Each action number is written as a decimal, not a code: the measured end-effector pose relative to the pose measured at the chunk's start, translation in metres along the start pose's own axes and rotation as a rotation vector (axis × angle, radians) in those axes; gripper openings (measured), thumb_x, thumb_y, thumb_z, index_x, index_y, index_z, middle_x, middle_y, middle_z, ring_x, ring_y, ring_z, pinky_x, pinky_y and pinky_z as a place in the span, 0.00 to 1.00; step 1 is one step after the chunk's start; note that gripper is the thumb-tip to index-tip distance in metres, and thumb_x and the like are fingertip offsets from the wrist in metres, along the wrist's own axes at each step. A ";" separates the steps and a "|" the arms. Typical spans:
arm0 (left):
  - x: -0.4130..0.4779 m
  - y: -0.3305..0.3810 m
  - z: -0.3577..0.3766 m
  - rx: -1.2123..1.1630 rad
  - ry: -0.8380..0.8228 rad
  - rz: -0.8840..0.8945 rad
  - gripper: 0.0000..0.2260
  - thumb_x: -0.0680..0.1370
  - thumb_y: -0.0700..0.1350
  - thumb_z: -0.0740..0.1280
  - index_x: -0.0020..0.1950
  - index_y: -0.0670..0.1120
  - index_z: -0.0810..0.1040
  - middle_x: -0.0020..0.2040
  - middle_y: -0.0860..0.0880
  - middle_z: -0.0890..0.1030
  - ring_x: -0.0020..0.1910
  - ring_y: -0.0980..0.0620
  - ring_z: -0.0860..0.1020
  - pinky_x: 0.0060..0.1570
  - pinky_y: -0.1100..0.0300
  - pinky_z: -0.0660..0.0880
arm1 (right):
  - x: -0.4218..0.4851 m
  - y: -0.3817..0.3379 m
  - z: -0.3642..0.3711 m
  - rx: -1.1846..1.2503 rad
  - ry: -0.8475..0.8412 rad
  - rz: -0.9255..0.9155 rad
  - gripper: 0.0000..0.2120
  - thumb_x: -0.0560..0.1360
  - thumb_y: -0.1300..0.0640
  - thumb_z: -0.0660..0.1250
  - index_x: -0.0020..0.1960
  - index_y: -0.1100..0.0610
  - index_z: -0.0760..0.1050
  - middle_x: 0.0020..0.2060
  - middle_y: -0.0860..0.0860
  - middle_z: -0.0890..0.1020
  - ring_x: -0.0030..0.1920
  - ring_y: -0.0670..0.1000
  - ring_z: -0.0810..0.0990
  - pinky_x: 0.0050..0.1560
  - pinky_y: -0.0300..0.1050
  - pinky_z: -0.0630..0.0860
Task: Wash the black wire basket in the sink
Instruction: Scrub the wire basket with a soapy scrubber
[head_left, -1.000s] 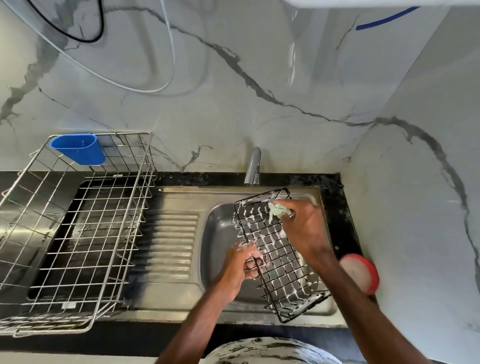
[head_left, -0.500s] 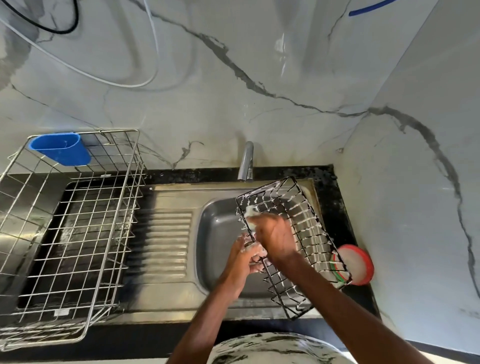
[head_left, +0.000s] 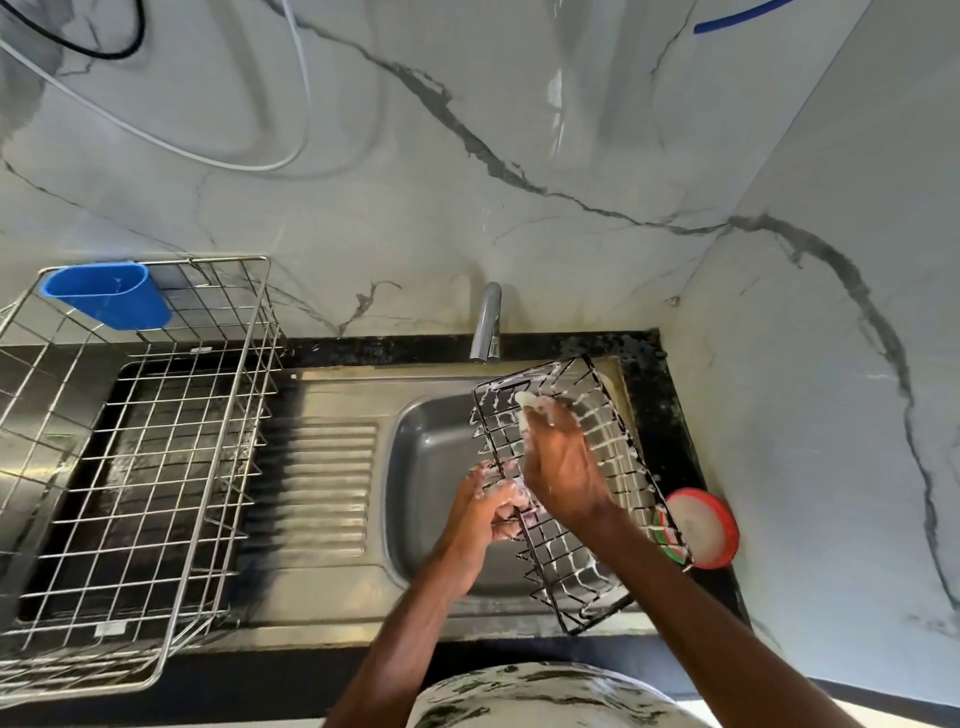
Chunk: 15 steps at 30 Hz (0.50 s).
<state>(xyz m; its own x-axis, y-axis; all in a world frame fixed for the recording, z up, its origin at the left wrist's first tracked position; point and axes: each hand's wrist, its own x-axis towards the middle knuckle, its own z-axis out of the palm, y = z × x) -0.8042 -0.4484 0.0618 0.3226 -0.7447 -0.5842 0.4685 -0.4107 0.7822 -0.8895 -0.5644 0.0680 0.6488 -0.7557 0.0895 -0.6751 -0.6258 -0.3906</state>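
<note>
The black wire basket (head_left: 613, 452), streaked with white soap foam, is tilted over the right side of the steel sink (head_left: 431, 467). My left hand (head_left: 485, 512) grips its left long edge, fingers curled round the wires. My right hand (head_left: 561, 462) lies inside the basket and holds a pale sponge (head_left: 525, 408) against the wires near the far end. Most of the sponge is hidden under my fingers.
A tap (head_left: 487, 322) stands behind the sink. A red-rimmed soap dish (head_left: 701, 527) sits on the black counter at the right, by the wall. A large steel wire rack (head_left: 135, 467) with a blue cup (head_left: 106, 301) stands left of the ribbed drainboard (head_left: 327, 483).
The basket has swung its far end to the right and now reaches towards the red dish. My right hand moved with the sponge towards the near part, then back up to the far end.
</note>
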 end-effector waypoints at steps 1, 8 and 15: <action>0.000 0.001 -0.001 -0.022 0.006 0.005 0.15 0.77 0.50 0.68 0.62 0.48 0.73 0.57 0.40 0.77 0.49 0.47 0.76 0.39 0.59 0.78 | -0.004 0.003 0.006 0.019 -0.029 -0.050 0.26 0.85 0.55 0.43 0.70 0.63 0.73 0.64 0.65 0.77 0.63 0.58 0.78 0.66 0.49 0.77; 0.001 0.002 -0.008 -0.036 -0.021 0.003 0.16 0.74 0.47 0.67 0.60 0.45 0.78 0.49 0.44 0.84 0.51 0.38 0.79 0.58 0.35 0.75 | 0.016 0.015 -0.019 0.198 0.117 0.090 0.14 0.82 0.59 0.63 0.66 0.57 0.77 0.61 0.59 0.77 0.53 0.50 0.78 0.48 0.37 0.79; -0.002 -0.004 -0.005 0.005 0.004 -0.001 0.37 0.70 0.48 0.69 0.78 0.44 0.65 0.57 0.44 0.77 0.49 0.50 0.79 0.42 0.56 0.78 | 0.006 0.011 -0.014 0.155 -0.028 0.111 0.19 0.81 0.61 0.65 0.72 0.55 0.73 0.69 0.55 0.72 0.66 0.52 0.75 0.58 0.29 0.65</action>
<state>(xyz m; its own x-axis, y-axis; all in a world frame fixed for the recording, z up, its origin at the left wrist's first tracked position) -0.8024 -0.4431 0.0589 0.3258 -0.7420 -0.5860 0.4645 -0.4142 0.7827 -0.8980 -0.5783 0.0771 0.5840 -0.8117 0.0134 -0.6826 -0.4999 -0.5331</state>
